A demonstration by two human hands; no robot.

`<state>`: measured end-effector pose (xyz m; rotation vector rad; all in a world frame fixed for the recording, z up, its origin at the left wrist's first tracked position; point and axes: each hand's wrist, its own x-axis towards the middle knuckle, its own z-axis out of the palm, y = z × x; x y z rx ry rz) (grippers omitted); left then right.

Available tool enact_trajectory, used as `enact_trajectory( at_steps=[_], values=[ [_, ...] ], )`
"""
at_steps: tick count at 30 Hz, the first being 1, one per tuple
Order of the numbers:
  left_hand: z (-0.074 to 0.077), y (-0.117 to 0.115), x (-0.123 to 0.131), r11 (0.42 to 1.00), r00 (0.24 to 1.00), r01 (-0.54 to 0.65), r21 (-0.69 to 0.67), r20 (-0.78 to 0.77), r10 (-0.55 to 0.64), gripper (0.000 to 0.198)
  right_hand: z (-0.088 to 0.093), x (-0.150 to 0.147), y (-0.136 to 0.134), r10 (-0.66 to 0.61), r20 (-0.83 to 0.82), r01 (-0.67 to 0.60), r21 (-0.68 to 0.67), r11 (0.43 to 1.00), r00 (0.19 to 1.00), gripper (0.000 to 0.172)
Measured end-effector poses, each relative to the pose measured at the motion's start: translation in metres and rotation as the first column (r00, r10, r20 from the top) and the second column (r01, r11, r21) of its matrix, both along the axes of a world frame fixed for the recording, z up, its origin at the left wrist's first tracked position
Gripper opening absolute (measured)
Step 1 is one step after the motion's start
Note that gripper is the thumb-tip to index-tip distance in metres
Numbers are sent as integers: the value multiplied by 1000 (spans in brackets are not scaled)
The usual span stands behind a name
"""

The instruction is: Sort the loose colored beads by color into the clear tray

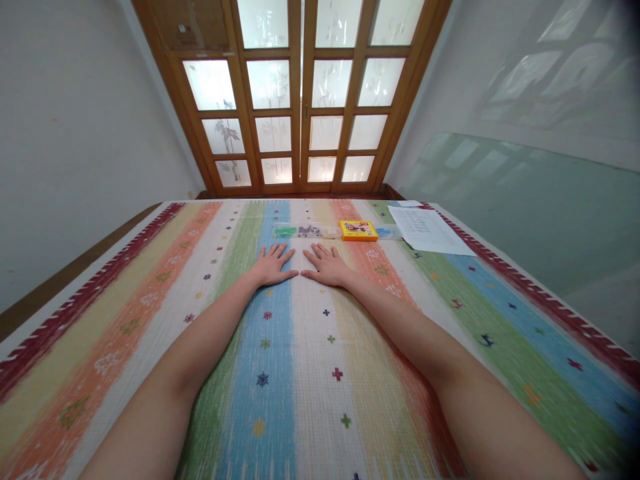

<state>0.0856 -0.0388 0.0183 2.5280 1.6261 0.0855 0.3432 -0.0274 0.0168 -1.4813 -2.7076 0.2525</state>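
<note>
My left hand (pixel 271 266) lies flat on the striped cloth (pixel 315 347), fingers spread, holding nothing. Beside it my right hand (pixel 326 265) rests palm down in the same way, its thumb tip close to the left thumb. Just beyond the hands is a row of clear plastic packets, one with green pieces (pixel 285 231), one with dark grey pieces (pixel 310 231) and one with blue pieces (pixel 388 233). A small yellow box (pixel 359 231) with a red printed front sits among them, a little past my right fingertips. What the packet pieces are is too small to tell.
White printed sheets of paper (pixel 430 231) lie at the far right of the table. A greenish glass panel (pixel 520 220) leans along the right wall. Wooden doors with frosted panes (pixel 273 83) stand behind the table's far edge, and a plain wall (pixel 85 120) is on the left.
</note>
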Motion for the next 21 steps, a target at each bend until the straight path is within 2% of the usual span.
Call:
enact_trajectory(
  at_steps=[8, 14, 16, 18, 19, 21],
  values=[
    [1, 0, 1, 1000, 1000, -8, -7, -4, 8, 90, 1, 1, 0, -1, 2, 1, -1, 1000, 1000, 97],
    [-4, 2, -1, 999, 999, 9, 32, 30, -10, 88, -3, 0, -2, 6, -20, -5, 32, 999, 1000, 93],
    [-6, 5, -4, 996, 995, 17, 88, 101, -26, 78, -2, 3, 0, 26, -71, -19, 97, 995, 997, 82],
    [-8, 10, -8, 987, 977, -21, 159, 214, -14, 57, 2, 12, 8, 24, -155, 5, 183, 983, 988, 61],
    [-9, 14, -10, 979, 961, -63, 193, 276, 8, 48, 4, 20, 15, -6, -203, 51, 217, 975, 979, 54],
    [-11, 23, -15, 952, 922, -174, 251, 381, 68, 39, 8, 42, 34, -130, -321, 224, 277, 935, 938, 48]
  ],
)
